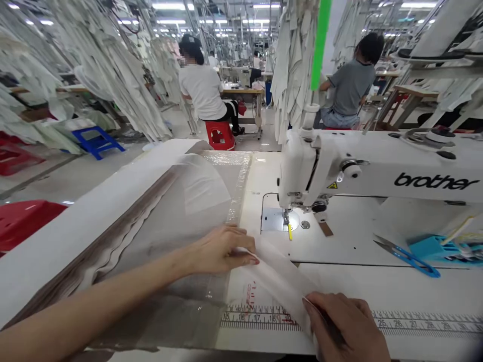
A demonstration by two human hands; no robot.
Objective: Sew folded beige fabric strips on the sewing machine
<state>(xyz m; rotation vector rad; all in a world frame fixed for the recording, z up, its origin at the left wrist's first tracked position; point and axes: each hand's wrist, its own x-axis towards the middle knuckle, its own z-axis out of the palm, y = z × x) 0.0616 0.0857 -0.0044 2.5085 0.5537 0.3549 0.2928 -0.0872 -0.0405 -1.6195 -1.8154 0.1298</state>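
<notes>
A strip of thin white fabric [281, 276] stretches slantwise between my two hands, over the table in front of the sewing machine [302, 171]. Its upper left end is pinched between the thumb and fingers of my left hand [226, 249]. My right hand [345, 324] grips the lower right end near the table's front edge. Beneath the strip, a printed ruler [260, 319] runs along the table. The presser foot [287, 217] stands behind and to the right of my left hand, with no fabric under it.
Blue scissors [413, 259] and a blue tray [433, 249] lie at the right. Layered fabric [124, 241] and a loose translucent piece [206, 186] cover the left side. Two seated people [204, 90] [349, 85] work beyond, among hanging white garments [292, 75].
</notes>
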